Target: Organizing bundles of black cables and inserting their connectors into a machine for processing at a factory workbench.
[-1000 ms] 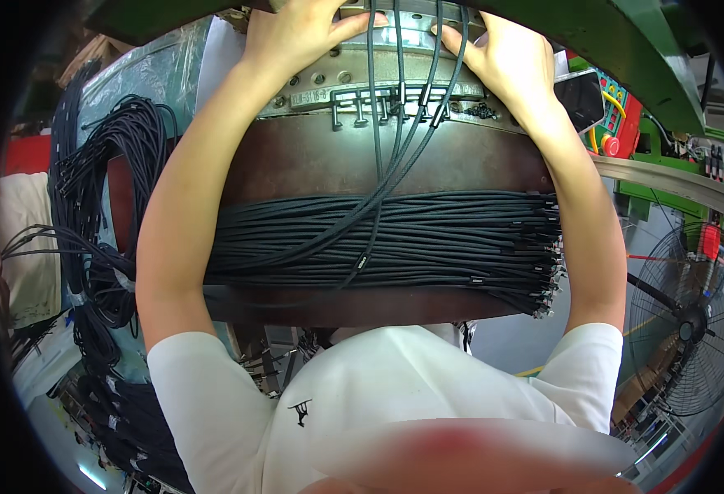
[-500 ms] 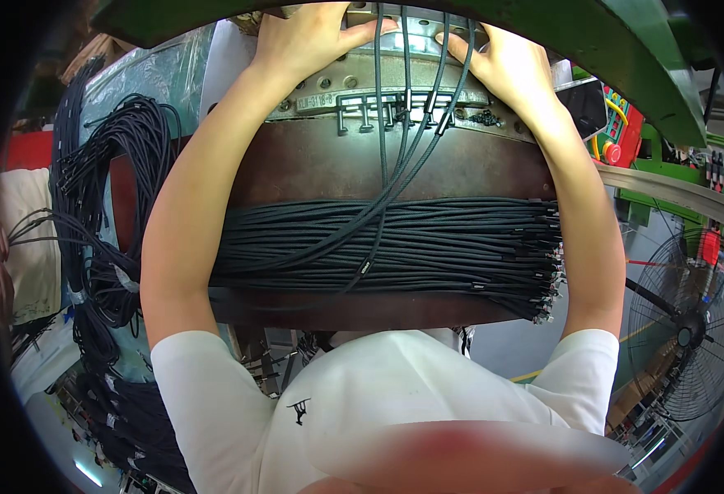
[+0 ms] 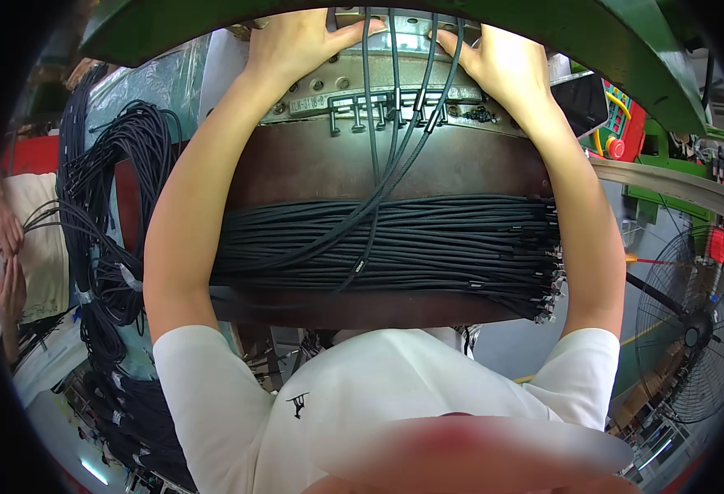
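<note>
My left hand [image 3: 294,39] rests at the far metal mould [image 3: 352,70], its thumb stretched inward. Opposite it, my right hand [image 3: 513,59] lies on the mould's right side, thumb also extended toward the middle. The other fingers of both hands are hidden past the green machine edge. Between the thumbs run several thin black cables [image 3: 368,90], up under the machine. Black T-shaped pins [image 3: 358,115] stand in a row along the mould's near edge. Closer to me, a wide bundle of black cables [image 3: 354,235] lies across a dark brown board [image 3: 312,165].
A green machine beam [image 3: 625,49] arches overhead. To the right are a red emergency button [image 3: 616,148] on a control box and a black floor fan [image 3: 693,333]. Coiled black cables [image 3: 135,136] hang at left, beside another person's hands [image 3: 9,239].
My hands keep their places on the mould; the whole view has shifted slightly. At the left, the other person's hands have come further into view.
</note>
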Action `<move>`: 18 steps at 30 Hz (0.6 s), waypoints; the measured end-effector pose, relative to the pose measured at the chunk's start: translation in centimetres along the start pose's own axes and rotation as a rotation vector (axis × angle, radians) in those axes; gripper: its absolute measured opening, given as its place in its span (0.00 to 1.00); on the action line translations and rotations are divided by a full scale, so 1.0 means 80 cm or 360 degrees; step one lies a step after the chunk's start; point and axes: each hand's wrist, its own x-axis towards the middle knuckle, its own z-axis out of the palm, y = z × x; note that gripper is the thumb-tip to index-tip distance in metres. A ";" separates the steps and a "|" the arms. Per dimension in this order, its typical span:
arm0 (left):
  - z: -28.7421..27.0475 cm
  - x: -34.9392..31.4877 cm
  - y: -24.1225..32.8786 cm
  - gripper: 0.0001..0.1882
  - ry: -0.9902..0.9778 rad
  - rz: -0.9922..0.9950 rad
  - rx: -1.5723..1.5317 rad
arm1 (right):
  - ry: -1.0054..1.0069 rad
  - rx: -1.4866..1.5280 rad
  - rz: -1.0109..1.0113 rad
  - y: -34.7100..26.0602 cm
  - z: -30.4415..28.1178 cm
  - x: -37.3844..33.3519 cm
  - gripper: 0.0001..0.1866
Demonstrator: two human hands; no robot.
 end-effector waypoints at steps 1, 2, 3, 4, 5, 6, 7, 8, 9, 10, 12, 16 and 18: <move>0.001 -0.001 -0.001 0.12 -0.0005 -0.0004 -0.0006 | 0.0066 0.0539 -0.0012 -0.002 0.000 -0.003 0.11; 0.001 -0.002 -0.002 0.12 -0.0003 -0.0001 -0.0007 | 0.0067 0.0538 -0.0009 -0.002 0.000 -0.003 0.11; 0.002 -0.002 -0.003 0.12 -0.0003 -0.0002 -0.0009 | 0.0091 0.0500 0.0016 -0.003 0.000 -0.003 0.11; 0.002 -0.002 -0.004 0.12 -0.0004 -0.0001 -0.0013 | 0.0115 0.0464 0.0041 -0.004 -0.001 -0.004 0.11; 0.003 -0.002 -0.004 0.12 -0.0003 -0.0006 -0.0026 | 0.0107 0.0485 0.0067 -0.004 0.000 -0.003 0.12; 0.002 -0.002 -0.004 0.12 -0.0011 -0.0015 -0.0036 | 0.0070 0.0303 -0.0020 -0.003 -0.001 -0.002 0.15; 0.002 -0.003 -0.004 0.12 -0.0056 -0.0104 -0.0050 | 0.0043 0.0124 -0.0111 -0.003 -0.002 -0.002 0.18; 0.001 -0.002 -0.003 0.12 -0.0226 -0.0307 0.0054 | 0.0080 0.0214 0.0009 -0.002 -0.002 0.000 0.24; 0.000 -0.003 -0.002 0.12 -0.0227 -0.0304 0.0053 | 0.0072 0.0152 -0.0004 -0.001 -0.004 -0.001 0.25; -0.001 -0.003 -0.002 0.12 -0.0162 -0.0173 0.0046 | 0.0070 0.0148 -0.0002 0.000 -0.003 0.002 0.25; -0.003 -0.004 0.001 0.12 -0.0027 0.0089 0.0030 | 0.0015 0.0157 0.0075 0.001 -0.004 0.003 0.26; -0.007 -0.002 0.008 0.13 -0.0002 0.0040 0.0063 | -0.0045 0.0084 0.0071 -0.001 -0.005 0.003 0.27; -0.008 -0.001 0.011 0.14 0.0001 0.0017 0.0088 | -0.0024 0.0097 0.0066 -0.002 -0.004 0.003 0.28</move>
